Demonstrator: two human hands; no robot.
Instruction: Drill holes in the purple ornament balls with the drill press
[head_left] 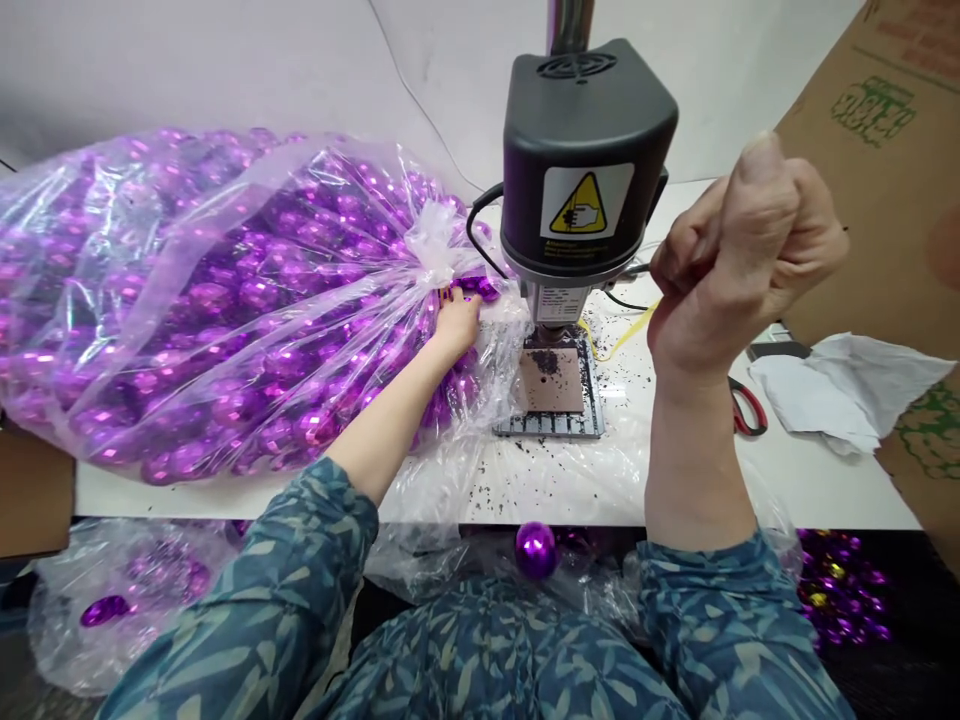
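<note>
The right hand (pixel 739 260) is clenched around the handle (pixel 640 268) of the drill (pixel 589 150). The left hand (pixel 459 318) is placed by the gathered neck of the clear bag (pixel 433 240); whether anything is gripped there cannot be told. The bag, filled with shiny purple balls (pixel 255 290), is laid left of the drill on the white table (pixel 840 490).

A bulging clear plastic bag (pixel 225 300), packed with shiny, faceted purple balls (pixel 259 293), lies on its side along the bench (pixel 840 492), its gathered neck near an upright drill press (pixel 585 130) with a boxy black head, a yellow warning label (pixel 588 202) and a flat rectangular base.
</note>
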